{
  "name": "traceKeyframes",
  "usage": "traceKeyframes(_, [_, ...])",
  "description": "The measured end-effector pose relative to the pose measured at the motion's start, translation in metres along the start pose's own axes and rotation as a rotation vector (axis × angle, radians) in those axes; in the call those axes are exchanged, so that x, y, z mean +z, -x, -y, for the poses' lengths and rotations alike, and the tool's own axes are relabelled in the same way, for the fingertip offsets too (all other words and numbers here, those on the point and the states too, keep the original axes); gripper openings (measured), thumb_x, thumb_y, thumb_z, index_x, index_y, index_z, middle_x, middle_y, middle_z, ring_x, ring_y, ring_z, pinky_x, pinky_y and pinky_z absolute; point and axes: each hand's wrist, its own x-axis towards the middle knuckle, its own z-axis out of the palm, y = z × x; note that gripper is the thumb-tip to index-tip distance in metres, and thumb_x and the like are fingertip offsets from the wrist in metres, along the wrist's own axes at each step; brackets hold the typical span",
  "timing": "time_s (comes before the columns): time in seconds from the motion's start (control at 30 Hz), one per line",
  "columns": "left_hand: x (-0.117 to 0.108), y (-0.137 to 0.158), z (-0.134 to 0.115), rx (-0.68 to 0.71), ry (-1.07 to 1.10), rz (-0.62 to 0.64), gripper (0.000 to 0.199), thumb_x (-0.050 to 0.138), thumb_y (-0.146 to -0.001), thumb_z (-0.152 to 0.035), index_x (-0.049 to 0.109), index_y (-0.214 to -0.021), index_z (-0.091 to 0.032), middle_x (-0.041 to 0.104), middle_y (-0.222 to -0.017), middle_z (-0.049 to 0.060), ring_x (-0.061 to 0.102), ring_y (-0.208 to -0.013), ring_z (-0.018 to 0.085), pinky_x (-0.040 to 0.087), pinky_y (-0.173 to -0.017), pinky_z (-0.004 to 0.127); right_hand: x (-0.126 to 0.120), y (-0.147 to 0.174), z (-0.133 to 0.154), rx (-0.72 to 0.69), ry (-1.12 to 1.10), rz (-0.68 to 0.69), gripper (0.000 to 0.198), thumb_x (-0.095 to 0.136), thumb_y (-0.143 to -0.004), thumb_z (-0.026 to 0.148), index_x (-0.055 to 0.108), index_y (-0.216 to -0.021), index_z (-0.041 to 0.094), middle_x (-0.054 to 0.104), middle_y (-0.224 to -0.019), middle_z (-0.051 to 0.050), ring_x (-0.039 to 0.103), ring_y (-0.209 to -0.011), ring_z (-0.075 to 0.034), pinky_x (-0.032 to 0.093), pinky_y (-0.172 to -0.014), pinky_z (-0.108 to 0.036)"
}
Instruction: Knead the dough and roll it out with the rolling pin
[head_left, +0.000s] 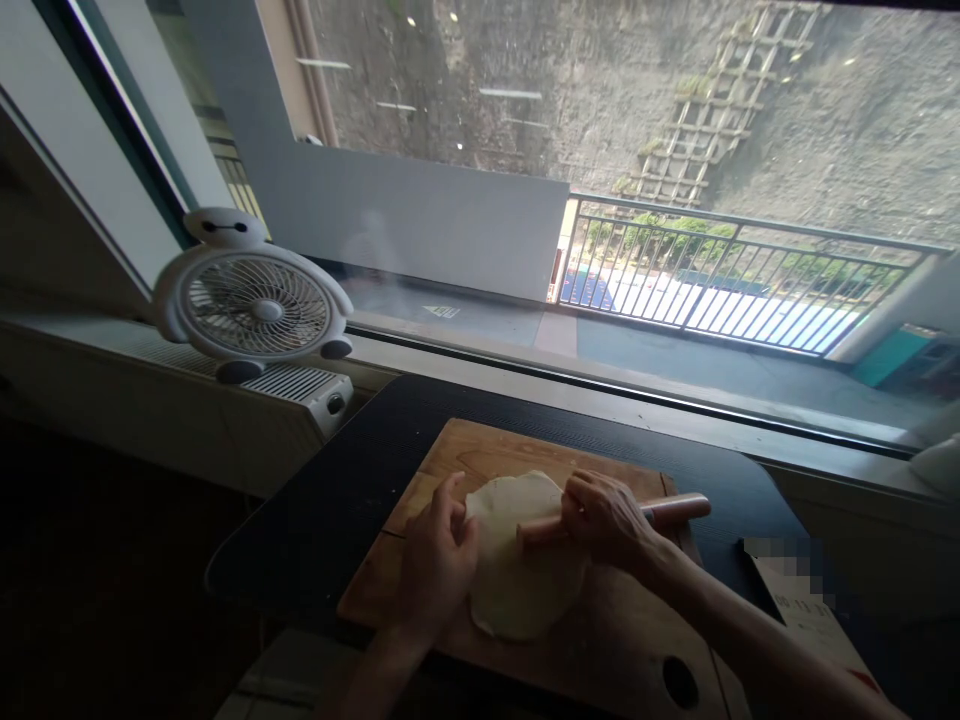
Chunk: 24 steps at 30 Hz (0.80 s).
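A flat, pale round of dough (510, 590) with an uneven edge lies on a wooden board (480, 445). Across its upper right part slants a rolling pin (679, 508), light brown and reaching past the board's right side. My right hand (604, 515) is closed around the pin, palm down, hiding its middle. At the dough's left edge is my left hand (439, 560), its fingers loosely curved and the thumb apart from the index finger. It looks to be touching the dough's edge, though the contact is partly hidden.
The board rests on a dark table (322, 520) beside a window. A white fan (262, 310) stands on a heater (307, 390) at left. A printed packet or sheet (802, 600) lies near the table's right edge. The board has a dark round hole (680, 682).
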Motion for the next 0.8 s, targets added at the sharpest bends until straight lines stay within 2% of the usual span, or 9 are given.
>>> traceKeyframes(0.07, [0.001, -0.001, 0.000, -0.004, -0.002, -0.001, 0.050, 0.051, -0.080, -0.025, 0.041, -0.128, -0.018, 0.059, -0.072, -0.001, 0.060, -0.069, 0.017, 0.048, -0.069, 0.031, 0.001, 0.004, 0.000, -0.010, -0.029, -0.009, 0.021, 0.041, -0.090, 0.024, 0.054, -0.073, 0.021, 0.057, -0.081, -0.001, 0.051, -0.074, -0.013, 0.034, -0.068, -0.024])
traceKeyframes(0.13, [0.002, -0.001, 0.000, -0.016, -0.006, 0.002, 0.049, 0.052, -0.079, -0.026, 0.042, -0.127, -0.018, 0.058, -0.070, -0.002, 0.059, -0.067, 0.016, 0.048, -0.068, 0.030, 0.005, -0.009, 0.001, 0.040, -0.018, -0.062, 0.020, 0.041, -0.090, 0.026, 0.055, -0.078, 0.020, 0.056, -0.088, -0.003, 0.051, -0.083, -0.015, 0.035, -0.075, -0.026])
traceKeyframes(0.27, [0.002, -0.001, 0.002, -0.012, 0.000, 0.002, 0.049, 0.053, -0.079, -0.028, 0.043, -0.127, -0.019, 0.058, -0.071, -0.002, 0.058, -0.066, 0.016, 0.048, -0.067, 0.030, 0.013, -0.077, 0.001, 0.229, 0.039, -0.093, 0.023, 0.038, -0.091, 0.026, 0.059, -0.091, 0.017, 0.055, -0.100, -0.011, 0.049, -0.093, -0.022, 0.035, -0.082, -0.034])
traceKeyframes(0.37, [0.002, 0.000, 0.004, -0.009, 0.018, -0.005, 0.050, 0.053, -0.080, -0.029, 0.042, -0.128, -0.020, 0.058, -0.070, -0.003, 0.058, -0.065, 0.016, 0.048, -0.067, 0.029, 0.010, -0.112, 0.000, 0.230, 0.023, -0.089, 0.025, 0.037, -0.092, 0.024, 0.059, -0.100, 0.017, 0.054, -0.109, -0.011, 0.048, -0.100, -0.021, 0.034, -0.087, -0.034])
traceKeyframes(0.43, [0.002, 0.000, 0.006, -0.027, 0.020, -0.010, 0.050, 0.053, -0.080, -0.029, 0.042, -0.128, -0.020, 0.058, -0.070, -0.003, 0.058, -0.064, 0.016, 0.048, -0.066, 0.029, 0.005, -0.106, 0.004, 0.192, -0.039, -0.149, 0.029, 0.031, -0.095, 0.027, 0.059, -0.104, 0.019, 0.053, -0.113, -0.008, 0.048, -0.104, -0.018, 0.034, -0.090, -0.031])
traceKeyframes(0.53, [0.003, 0.000, 0.008, -0.048, 0.020, -0.005, 0.050, 0.054, -0.079, -0.029, 0.043, -0.128, -0.021, 0.058, -0.070, -0.002, 0.058, -0.065, 0.016, 0.048, -0.066, 0.029, 0.001, -0.059, 0.012, 0.096, -0.166, -0.238, 0.035, 0.026, -0.098, 0.033, 0.058, -0.106, 0.022, 0.053, -0.117, -0.005, 0.047, -0.107, -0.017, 0.035, -0.092, -0.030])
traceKeyframes(0.63, [0.004, 0.000, 0.008, -0.050, 0.033, 0.001, 0.051, 0.055, -0.079, -0.029, 0.043, -0.128, -0.021, 0.057, -0.069, -0.002, 0.058, -0.066, 0.017, 0.049, -0.067, 0.030, 0.002, -0.016, 0.013, 0.039, -0.099, -0.140, 0.031, 0.033, -0.096, 0.035, 0.059, -0.111, 0.026, 0.053, -0.121, -0.005, 0.042, -0.117, -0.022, 0.027, -0.102, -0.039])
traceKeyframes(0.7, [0.004, 0.000, 0.007, -0.051, 0.040, 0.003, 0.051, 0.055, -0.079, -0.029, 0.043, -0.127, -0.021, 0.058, -0.070, -0.002, 0.058, -0.066, 0.017, 0.049, -0.068, 0.031, 0.005, -0.017, 0.010, 0.051, -0.037, -0.088, 0.033, 0.034, -0.095, 0.036, 0.058, -0.115, 0.026, 0.051, -0.126, -0.006, 0.034, -0.125, -0.024, 0.023, -0.104, -0.042])
traceKeyframes(0.8, [0.004, 0.000, 0.007, -0.050, 0.052, 0.002, 0.050, 0.055, -0.079, -0.030, 0.044, -0.127, -0.021, 0.058, -0.071, -0.002, 0.058, -0.066, 0.016, 0.050, -0.068, 0.030, 0.015, -0.062, 0.000, 0.107, 0.013, -0.078, 0.035, 0.033, -0.095, 0.037, 0.055, -0.119, 0.023, 0.049, -0.127, -0.008, 0.032, -0.126, -0.024, 0.023, -0.102, -0.041])
